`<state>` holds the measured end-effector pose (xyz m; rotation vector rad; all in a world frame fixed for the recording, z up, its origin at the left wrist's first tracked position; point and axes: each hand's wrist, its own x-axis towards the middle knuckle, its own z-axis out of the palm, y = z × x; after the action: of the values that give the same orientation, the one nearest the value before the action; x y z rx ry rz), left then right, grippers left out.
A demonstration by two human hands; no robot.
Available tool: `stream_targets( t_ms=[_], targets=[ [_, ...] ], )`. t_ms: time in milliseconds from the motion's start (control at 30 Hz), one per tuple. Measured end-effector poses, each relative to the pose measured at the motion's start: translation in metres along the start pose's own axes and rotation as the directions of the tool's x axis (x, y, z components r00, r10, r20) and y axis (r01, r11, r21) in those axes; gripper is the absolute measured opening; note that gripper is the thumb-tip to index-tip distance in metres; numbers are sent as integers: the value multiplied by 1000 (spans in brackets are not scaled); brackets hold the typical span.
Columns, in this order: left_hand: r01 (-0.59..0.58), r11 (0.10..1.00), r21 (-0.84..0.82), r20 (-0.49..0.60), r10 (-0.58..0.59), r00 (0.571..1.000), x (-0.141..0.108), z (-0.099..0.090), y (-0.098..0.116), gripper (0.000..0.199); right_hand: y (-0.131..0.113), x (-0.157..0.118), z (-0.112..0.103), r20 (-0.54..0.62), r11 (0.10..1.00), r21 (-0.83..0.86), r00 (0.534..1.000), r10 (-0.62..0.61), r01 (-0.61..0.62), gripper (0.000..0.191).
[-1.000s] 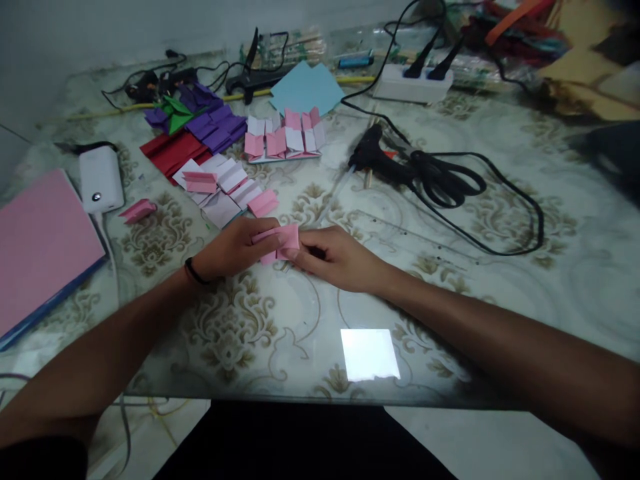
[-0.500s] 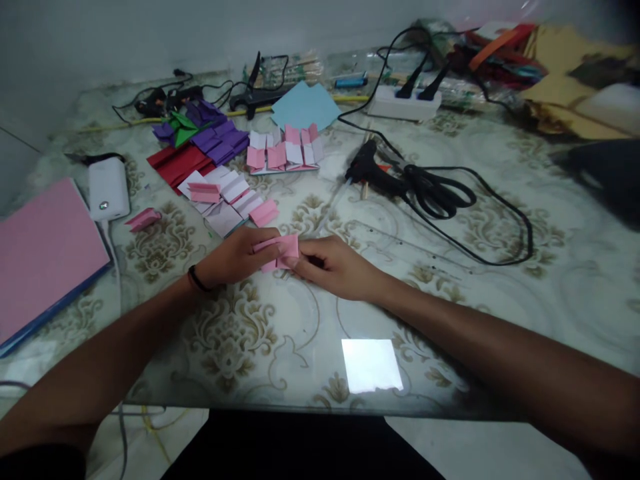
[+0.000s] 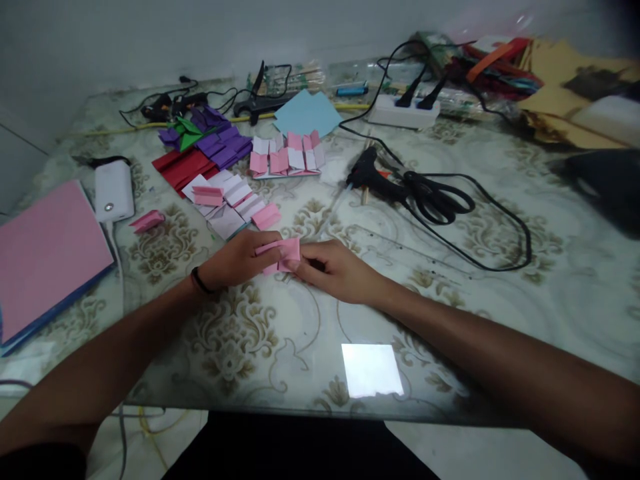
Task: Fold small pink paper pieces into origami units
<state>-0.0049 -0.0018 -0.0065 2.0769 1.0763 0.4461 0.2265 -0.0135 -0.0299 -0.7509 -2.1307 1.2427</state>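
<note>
At the left of the bench point(image 3: 300, 367) lies a stack of pink sheets point(image 3: 50, 260) with a blue edge under it. Just beside it is a white power bank point(image 3: 114, 192) with a cable plugged into its near end, and then a small folded pink piece point(image 3: 148, 221) lying alone. Red paper point(image 3: 184, 168), with green paper point(image 3: 186, 133) and purple paper point(image 3: 224, 145) next to it, lies farther back, touching a cluster of white and pink folds point(image 3: 225, 200). In front of that cluster, the left hand point(image 3: 239, 259) pinches the pink paper point(image 3: 291, 249) between thumb and fingers, the thumb on top. The right hand point(image 3: 334, 268) grips the same paper's right end, its thumb and fingertips closed on it, so both hands share it above the bench. Behind them stand the pink and white folds point(image 3: 287, 157), near blue sheets point(image 3: 307, 113). Farther right lie a black glue gun point(image 3: 373, 175) with its looped cord, a clear ruler point(image 3: 413, 252) and, at the back, a white power strip point(image 3: 404, 112) holding two plugs.
</note>
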Motion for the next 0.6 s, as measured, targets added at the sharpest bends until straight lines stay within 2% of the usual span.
stream_targets(
  t_ms=[600],
  targets=[
    [-27, 999, 30, -17, 28, 999, 0, 1, -2, 36, 0, 0, 0, -10, 1000, -8, 1000, -13, 13, 46]
  ],
)
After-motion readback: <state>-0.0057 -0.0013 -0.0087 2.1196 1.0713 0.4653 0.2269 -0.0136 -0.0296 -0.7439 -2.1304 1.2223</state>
